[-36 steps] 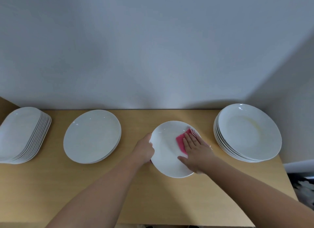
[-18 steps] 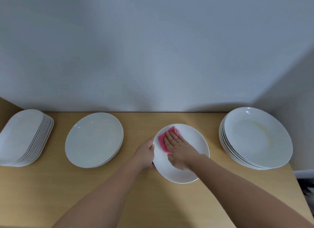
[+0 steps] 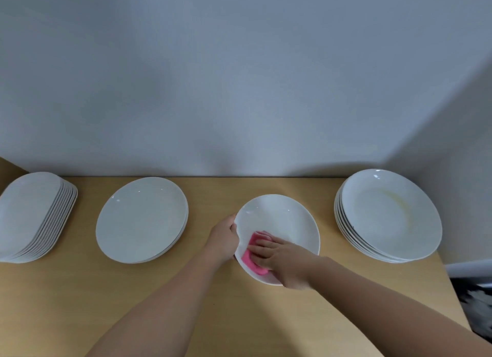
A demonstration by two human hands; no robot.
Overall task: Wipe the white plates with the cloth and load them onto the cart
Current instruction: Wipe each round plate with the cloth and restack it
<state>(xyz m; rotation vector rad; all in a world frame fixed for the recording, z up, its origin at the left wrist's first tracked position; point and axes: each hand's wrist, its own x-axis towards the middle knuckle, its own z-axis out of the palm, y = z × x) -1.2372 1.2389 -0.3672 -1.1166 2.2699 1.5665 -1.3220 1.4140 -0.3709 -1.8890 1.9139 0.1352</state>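
Plate rim gripped at 9 o'clock by my left hand; right hand flat, fingers straight, pressing pink cloth at 7 o'clock.

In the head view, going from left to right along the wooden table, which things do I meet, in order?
From the left: stack of oblong plates → pile of round plates → left hand → plate being wiped → stack of deep plates. The pink cloth and right hand overlap that plate, so I omit them.

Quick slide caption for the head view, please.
Left hand grips the white plate while the right hand presses a pink cloth onto it.
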